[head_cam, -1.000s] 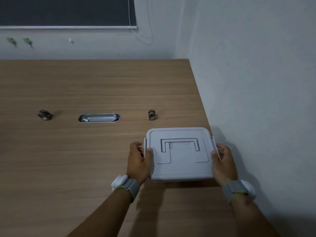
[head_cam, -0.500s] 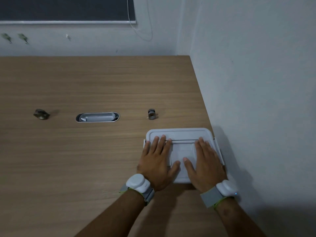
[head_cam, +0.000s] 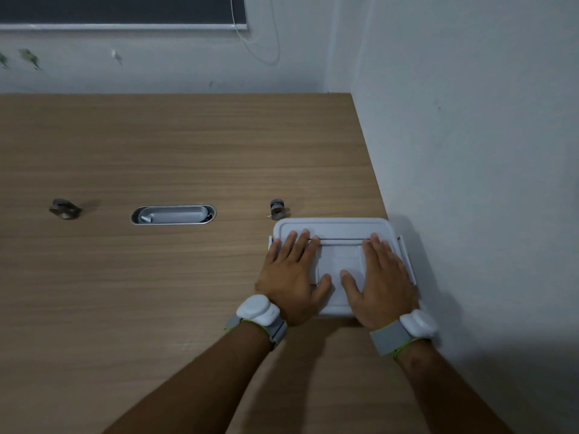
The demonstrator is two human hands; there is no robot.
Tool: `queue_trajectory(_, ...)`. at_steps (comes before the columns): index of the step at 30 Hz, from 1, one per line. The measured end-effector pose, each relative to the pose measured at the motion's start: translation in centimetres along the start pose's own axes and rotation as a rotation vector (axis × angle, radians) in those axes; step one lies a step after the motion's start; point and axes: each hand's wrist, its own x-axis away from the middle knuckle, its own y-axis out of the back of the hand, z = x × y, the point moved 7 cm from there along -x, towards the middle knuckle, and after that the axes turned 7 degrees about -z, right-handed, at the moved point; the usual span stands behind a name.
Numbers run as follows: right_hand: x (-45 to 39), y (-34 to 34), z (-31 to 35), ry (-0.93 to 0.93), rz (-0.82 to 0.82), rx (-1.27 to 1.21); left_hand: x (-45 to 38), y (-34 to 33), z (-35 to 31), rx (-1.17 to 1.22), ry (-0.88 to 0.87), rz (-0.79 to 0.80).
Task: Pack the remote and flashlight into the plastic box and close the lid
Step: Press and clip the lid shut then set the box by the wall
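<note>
The white plastic box (head_cam: 340, 227) sits on the wooden table by the right wall, lid on, with a flat recessed handle in its top. My left hand (head_cam: 293, 275) lies palm down on the left half of the lid, fingers spread. My right hand (head_cam: 380, 278) lies palm down on the right half in the same way. A side latch (head_cam: 407, 258) sticks out at the box's right edge. The remote and the flashlight are not visible; the lid hides the inside of the box.
The wooden table (head_cam: 156, 292) meets a white wall on the right and at the back. An oval metal cable slot (head_cam: 173, 215) is set into it. A small metal fitting (head_cam: 277, 209) stands just behind the box; another (head_cam: 65, 209) sits far left.
My hands left the box's sides, where they held it a second ago, and came onto the lid, palms flat. Since half a second ago they have barely moved.
</note>
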Motion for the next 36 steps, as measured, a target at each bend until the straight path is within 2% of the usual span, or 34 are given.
queue_trajectory(22, -14.5, -2.4, -2.5, 0.039, -0.007, -0.014, -14.2, -2.2, 1.7, 0.037, 0.027, -0.041)
queue_trajectory(36, -16.8, -2.7, -4.2, 0.034, -0.017, 0.014, -16.7, -3.1, 1.0, 0.028, 0.027, -0.045)
